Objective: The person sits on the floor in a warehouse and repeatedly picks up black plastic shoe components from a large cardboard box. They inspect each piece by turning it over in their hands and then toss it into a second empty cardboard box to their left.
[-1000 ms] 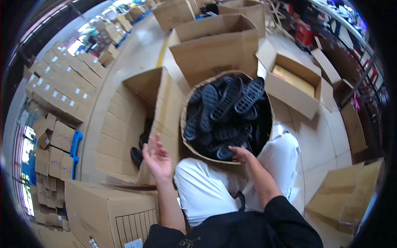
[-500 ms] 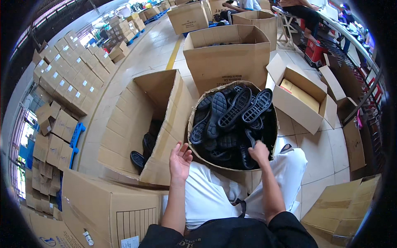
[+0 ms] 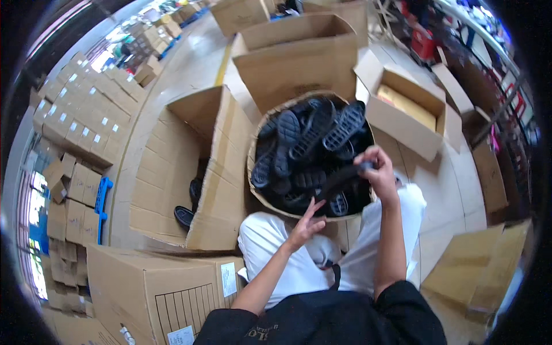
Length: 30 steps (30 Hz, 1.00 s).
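A black shoe sole (image 3: 339, 181) is gripped at its upper end by my right hand (image 3: 378, 172), fingers closed round it. It hangs slanting over a round cardboard bin (image 3: 253, 154) heaped with black shoe soles (image 3: 310, 130). My left hand (image 3: 306, 227) is open at the bin's near rim, fingers stretched out. Its fingertips are by the lower end of the held sole; whether they touch it I cannot tell.
Left of the bin, a tall open carton (image 3: 233, 172) holds a few black soles (image 3: 184, 216). Another open carton (image 3: 296, 72) stands behind the bin. To the right is an open box (image 3: 402, 129) with a tan carton inside. A closed carton (image 3: 121, 282) sits near left.
My right hand has lifted a sole from the bin's near right part. My left hand has moved right, toward the sole's lower end. The whole view has shifted slightly.
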Each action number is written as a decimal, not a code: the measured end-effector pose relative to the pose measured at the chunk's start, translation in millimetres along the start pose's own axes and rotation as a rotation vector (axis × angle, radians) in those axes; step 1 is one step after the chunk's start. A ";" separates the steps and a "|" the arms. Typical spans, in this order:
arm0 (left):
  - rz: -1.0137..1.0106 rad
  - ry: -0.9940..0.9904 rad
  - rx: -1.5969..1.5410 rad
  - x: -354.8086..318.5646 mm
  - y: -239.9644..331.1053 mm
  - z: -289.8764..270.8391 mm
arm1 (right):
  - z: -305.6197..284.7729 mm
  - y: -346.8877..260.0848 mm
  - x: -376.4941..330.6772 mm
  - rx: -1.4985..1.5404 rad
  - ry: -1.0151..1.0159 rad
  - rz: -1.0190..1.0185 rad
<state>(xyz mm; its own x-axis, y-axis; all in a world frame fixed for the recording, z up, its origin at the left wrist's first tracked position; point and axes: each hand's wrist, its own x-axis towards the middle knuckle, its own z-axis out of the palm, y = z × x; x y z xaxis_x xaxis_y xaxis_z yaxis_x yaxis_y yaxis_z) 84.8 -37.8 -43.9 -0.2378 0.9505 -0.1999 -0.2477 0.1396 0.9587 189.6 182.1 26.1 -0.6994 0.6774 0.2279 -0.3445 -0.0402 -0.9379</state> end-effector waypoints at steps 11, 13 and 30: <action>0.212 -0.033 0.239 -6.2 36.5 2.4 | -19.6 12.3 -0.4 0.682 -0.093 -0.142; 0.097 -0.064 0.278 -16.5 31.3 12.6 | -23.1 18.4 2.8 0.711 -0.080 -0.108; 0.265 0.096 -0.170 -26.2 95.7 51.5 | 3.8 78.2 4.2 0.490 0.252 0.624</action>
<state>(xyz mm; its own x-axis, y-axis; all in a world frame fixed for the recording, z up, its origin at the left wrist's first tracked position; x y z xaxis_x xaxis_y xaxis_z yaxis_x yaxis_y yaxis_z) 115.8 -35.1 63.5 -0.4004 0.9160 0.0264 -0.3163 -0.1652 0.9342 157.3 179.0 -45.3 -0.7110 0.5668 -0.4161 -0.2148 -0.7385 -0.6391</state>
